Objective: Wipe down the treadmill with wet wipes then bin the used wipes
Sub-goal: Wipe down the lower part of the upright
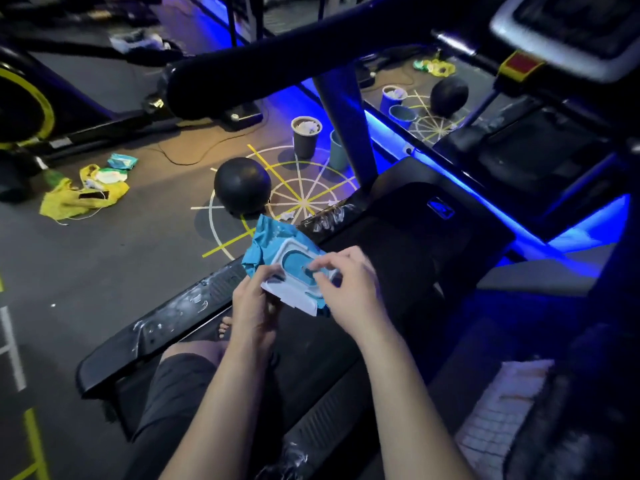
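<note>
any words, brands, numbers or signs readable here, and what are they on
None can be read.
wet wipes pack: no legible print on its blue wrapper or white lid.
blue badge on the treadmill motor cover: a logo shape, too blurred to read.
red and yellow tag, upper right: blurred, no letters to make out.
second wipes pack on the floor: too small to read.

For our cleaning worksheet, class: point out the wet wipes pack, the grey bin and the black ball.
wet wipes pack [268, 237], head view, blue wrapper's upper corner.
grey bin [304, 145], head view, outer wall.
black ball [242, 185], head view, centre.
</note>
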